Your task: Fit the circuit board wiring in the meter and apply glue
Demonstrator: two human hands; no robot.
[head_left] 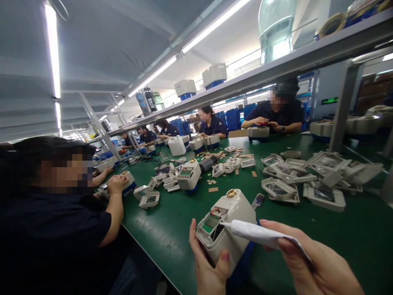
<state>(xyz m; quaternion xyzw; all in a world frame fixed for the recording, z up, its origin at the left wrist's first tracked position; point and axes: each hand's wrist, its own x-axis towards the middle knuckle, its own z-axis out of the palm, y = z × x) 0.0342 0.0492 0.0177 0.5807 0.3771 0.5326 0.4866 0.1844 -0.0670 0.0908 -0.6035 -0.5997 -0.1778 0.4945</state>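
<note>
My left hand (208, 266) is closed around the lower end of a white water meter housing (229, 223) with a brass port on top and an open compartment showing a green circuit board. My right hand (310, 262) pinches a white cloth or paper slip (258, 233) whose tip reaches into that open compartment. The meter rests tilted on the green table (172, 229) near its front edge.
Several white meter covers (307, 180) lie piled at the right, more meters (188, 175) and small brown scraps in the middle. A person in dark clothes sits close at the left, others across the table. A metal shelf (276, 67) runs overhead.
</note>
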